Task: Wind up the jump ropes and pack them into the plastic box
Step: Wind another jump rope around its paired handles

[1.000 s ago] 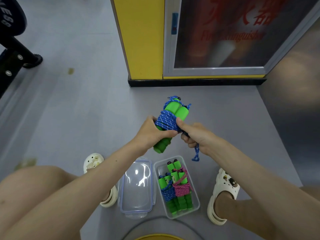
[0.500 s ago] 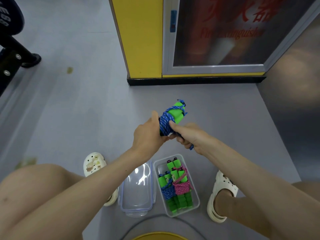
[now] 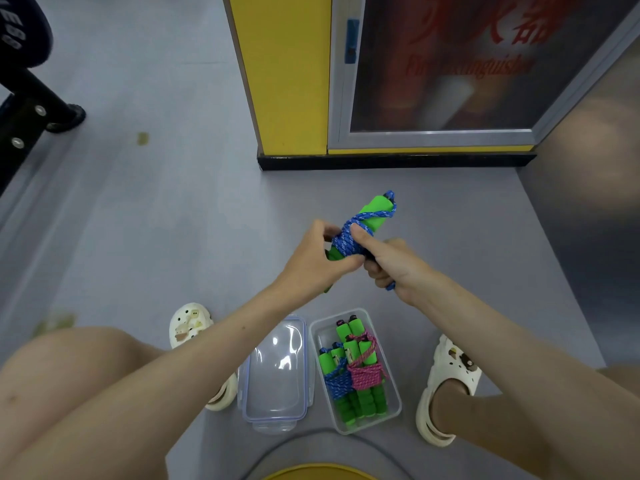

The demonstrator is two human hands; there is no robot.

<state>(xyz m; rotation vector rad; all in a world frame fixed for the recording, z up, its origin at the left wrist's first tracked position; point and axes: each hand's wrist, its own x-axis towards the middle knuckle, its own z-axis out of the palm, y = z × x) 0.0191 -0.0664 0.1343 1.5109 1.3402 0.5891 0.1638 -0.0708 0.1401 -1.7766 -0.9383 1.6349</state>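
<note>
A jump rope (image 3: 372,214) with green foam handles and blue cord wound round them is held above the floor, tilted up to the right. My left hand (image 3: 317,258) grips the lower part of the handles. My right hand (image 3: 391,265) pinches the blue cord against the bundle with its thumb, and a short cord end pokes out below that fist. On the floor between my feet stands the clear plastic box (image 3: 393,408), holding two wound ropes: one with blue cord (image 3: 337,381), one with pink cord (image 3: 367,374).
The box's clear lid (image 3: 275,374) lies just left of the box. White clogs flank both, one on the left (image 3: 188,323) and one on the right (image 3: 446,386). A yellow pillar and a fire extinguisher cabinet (image 3: 433,81) stand ahead. Black equipment (image 3: 24,109) sits far left.
The bundle has turned and tilted up to the right. The loose cord end hanging under my right hand has been drawn up, leaving only a short tip. Both hands stayed on the rope.
</note>
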